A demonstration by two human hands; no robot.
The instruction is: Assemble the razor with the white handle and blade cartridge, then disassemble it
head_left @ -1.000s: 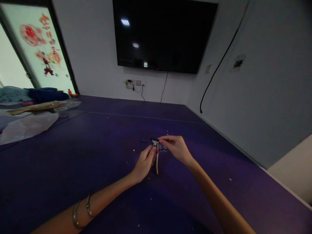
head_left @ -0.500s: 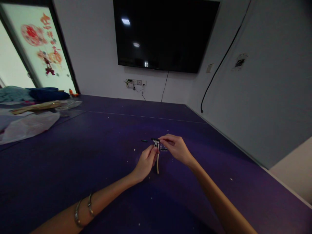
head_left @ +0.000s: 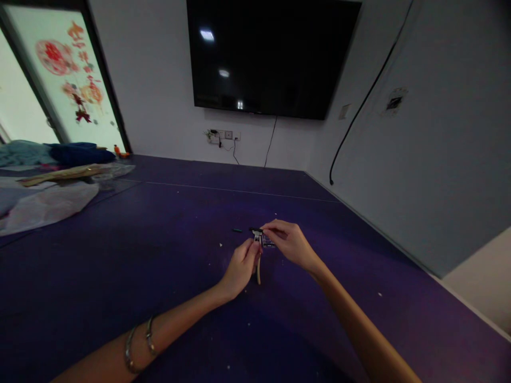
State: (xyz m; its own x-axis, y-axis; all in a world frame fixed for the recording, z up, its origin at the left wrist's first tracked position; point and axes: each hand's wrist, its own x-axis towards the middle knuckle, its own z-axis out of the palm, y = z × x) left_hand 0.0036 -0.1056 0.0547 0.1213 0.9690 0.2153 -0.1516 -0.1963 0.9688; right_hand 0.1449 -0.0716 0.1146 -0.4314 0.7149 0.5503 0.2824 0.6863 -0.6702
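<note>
My left hand (head_left: 241, 266) is closed around a small silver tool (head_left: 256, 234) with a T-shaped head, its exact kind unclear. A curved beige strip, like a handle (head_left: 258, 271), hangs below the fingers. Across the top of the silver head lies a thin black bar (head_left: 254, 229). My right hand (head_left: 289, 242) pinches the right end of this bar between thumb and fingertips. Just under the right fingers is a flat, shiny, patterned piece (head_left: 268, 242), partly hidden. A short dark teal stick (head_left: 237, 230) lies on the purple surface left of the tool.
The purple surface (head_left: 159, 255) has small white bits scattered on it. Plastic bags (head_left: 51, 205) and folded cloth (head_left: 82, 153) lie at the left. A large television (head_left: 271, 58) hangs on the wall ahead, and a black cable (head_left: 359, 106) dangles at the right.
Both hands keep nearly the same hold and place. The whole view has shifted very slightly; the silver head shows a little more squarely.
</note>
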